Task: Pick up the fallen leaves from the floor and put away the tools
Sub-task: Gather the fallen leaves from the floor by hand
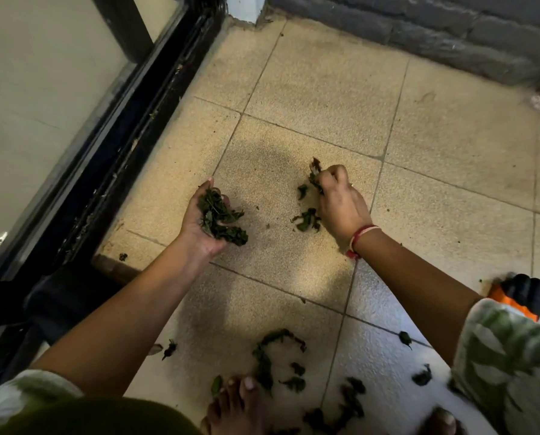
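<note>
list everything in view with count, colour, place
leaf bunch: one, dark green, in left hand
pinched leaves: few, dark green, in right hand
loose leaves: many, dark green, scattered centre and bottom
tool: one, orange-black, right edge
floor tiles: many, beige, underfoot
door frame: one, black, left
brick wall: one, grey, top right
wrist thread: one, red, right wrist
feet: two, bare, bottom edge
left hand: one, cupping leaf bunch
right hand: one, pinching leaves
</note>
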A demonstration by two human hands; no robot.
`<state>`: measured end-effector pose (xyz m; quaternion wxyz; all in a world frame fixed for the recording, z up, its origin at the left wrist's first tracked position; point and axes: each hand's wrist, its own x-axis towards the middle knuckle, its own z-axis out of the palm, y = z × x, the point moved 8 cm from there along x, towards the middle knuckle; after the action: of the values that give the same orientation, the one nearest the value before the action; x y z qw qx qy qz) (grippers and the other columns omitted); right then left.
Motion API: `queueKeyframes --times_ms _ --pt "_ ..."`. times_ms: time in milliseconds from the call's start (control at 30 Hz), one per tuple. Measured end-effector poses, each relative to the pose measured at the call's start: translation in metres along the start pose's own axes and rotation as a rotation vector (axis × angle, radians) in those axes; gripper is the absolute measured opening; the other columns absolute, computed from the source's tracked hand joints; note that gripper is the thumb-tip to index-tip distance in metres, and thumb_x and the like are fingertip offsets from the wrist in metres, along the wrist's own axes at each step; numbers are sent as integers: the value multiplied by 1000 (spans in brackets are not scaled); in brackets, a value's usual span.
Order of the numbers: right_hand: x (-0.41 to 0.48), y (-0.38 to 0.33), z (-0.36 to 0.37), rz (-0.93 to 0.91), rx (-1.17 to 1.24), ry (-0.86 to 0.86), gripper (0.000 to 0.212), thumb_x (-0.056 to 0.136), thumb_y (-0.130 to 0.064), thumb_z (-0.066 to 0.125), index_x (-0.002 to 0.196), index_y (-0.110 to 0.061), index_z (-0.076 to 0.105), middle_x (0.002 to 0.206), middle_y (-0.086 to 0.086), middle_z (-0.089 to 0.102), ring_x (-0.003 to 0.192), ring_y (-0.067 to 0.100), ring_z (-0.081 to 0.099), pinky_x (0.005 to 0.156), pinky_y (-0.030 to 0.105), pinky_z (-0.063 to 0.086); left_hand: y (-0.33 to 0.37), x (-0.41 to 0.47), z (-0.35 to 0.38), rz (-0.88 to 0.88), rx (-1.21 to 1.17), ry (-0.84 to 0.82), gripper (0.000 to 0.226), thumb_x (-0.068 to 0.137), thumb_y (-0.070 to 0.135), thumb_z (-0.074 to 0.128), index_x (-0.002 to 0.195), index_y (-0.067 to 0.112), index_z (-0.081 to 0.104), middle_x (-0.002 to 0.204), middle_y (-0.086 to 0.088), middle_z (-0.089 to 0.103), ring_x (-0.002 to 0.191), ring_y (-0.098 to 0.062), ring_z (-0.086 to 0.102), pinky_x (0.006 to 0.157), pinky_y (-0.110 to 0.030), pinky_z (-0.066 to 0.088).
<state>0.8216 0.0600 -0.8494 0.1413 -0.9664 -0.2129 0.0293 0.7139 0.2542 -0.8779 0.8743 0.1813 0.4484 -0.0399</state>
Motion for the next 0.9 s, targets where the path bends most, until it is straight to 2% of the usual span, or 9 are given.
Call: queueKeyframes --times_ms 100,200,300,467,567,667,767,833,900 --pt "4 0 6 5 -84 -50 25 92 0 43 115 -7 46 112 15 46 69 32 55 57 31 33 2 -1 -3 -12 -9 -23 46 89 36 60 46 19 56 46 4 56 34 -8 52 34 -10 36" --pt "-5 -16 9 -140 -26 -72 23 91 -3 44 113 -7 48 105 12 49 66 27 52 56 33 39 3 -2 -4 -14 -11 -29 44 89 37 60 49 19 55 46 3 55 33 -9 50 33 -10 36" --pt "-22 -25 12 -215 -2 -36 21 93 -17 47 113 -9 49 104 8 51 71 21 53 58 36 50 3 -2 -4 -17 -26 -35 42 88 36 61 50 19 55 47 3 56 35 -9 51 32 -11 36" --pt "-36 -27 20 -174 -31 -11 49 90 -49 32 121 -15 48 115 10 50 93 26 50 77 40 46 6 0 -4 -1 -13 -39 43 87 34 62 47 20 55 47 4 56 37 -7 52 30 -13 34" --pt "-33 -28 26 -115 -68 -60 76 86 -72 31 144 -23 28 139 11 37 111 28 46 86 43 41 7 1 -5 -2 -16 -55 45 88 34 61 45 19 55 47 4 56 36 -7 52 30 -13 34" --pt "-28 -30 30 -80 -159 -120 94 77 -85 25 151 -31 4 154 10 15 121 29 41 88 44 42 8 2 -6 -2 9 -55 49 89 36 59 43 19 55 46 5 55 35 -7 51 31 -12 33" --pt "-23 -33 31 -84 -203 -113 81 83 -80 26 146 -30 22 148 10 26 115 30 46 85 47 46 9 3 -6 0 10 -51 48 89 36 59 44 19 55 46 5 55 36 -7 51 31 -12 33" --pt "-20 -35 29 -93 -182 -65 61 90 -68 31 129 -23 40 128 9 41 102 27 51 76 45 49 8 4 -6 -2 10 -57 49 89 36 59 44 19 55 47 5 56 36 -6 51 30 -12 32" --pt "-17 -39 25 -119 -173 -21 45 95 -54 33 115 -17 47 111 8 47 88 25 54 64 40 52 7 4 -5 -7 15 -57 49 89 37 59 43 19 54 46 5 56 36 -6 51 29 -13 31"
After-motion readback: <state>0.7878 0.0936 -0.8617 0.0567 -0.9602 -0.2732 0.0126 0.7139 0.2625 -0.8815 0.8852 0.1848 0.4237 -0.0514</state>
